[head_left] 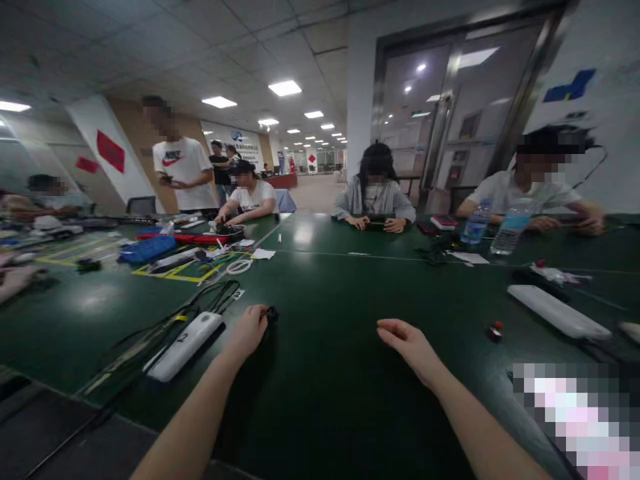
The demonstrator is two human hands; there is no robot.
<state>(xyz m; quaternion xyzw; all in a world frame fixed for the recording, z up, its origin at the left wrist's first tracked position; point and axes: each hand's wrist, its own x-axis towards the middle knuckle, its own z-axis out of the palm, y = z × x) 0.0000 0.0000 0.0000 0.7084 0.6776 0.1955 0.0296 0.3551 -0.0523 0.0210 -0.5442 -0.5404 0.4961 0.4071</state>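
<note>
At the left-centre, my left hand (249, 329) is closed, with its fingertips on a small dark object (271, 313). The object's kind is too unclear to name. Over the green tabletop to the right, my right hand (409, 341) points leftward with its fingers stretched out, and nothing shows in them. A white power strip (186, 347) marked "2" lies left of my left forearm, with black cables (165, 327) running beside it. Further right of my right hand sits a small black and red item (495, 331).
Another white power strip (557, 311) lies at the right, and two water bottles (513, 230) stand behind it. A blue tray (148, 249) and a white coiled cable (239, 267) are at the left. Several people sit around the green table (325, 400); one person (183, 167) stands.
</note>
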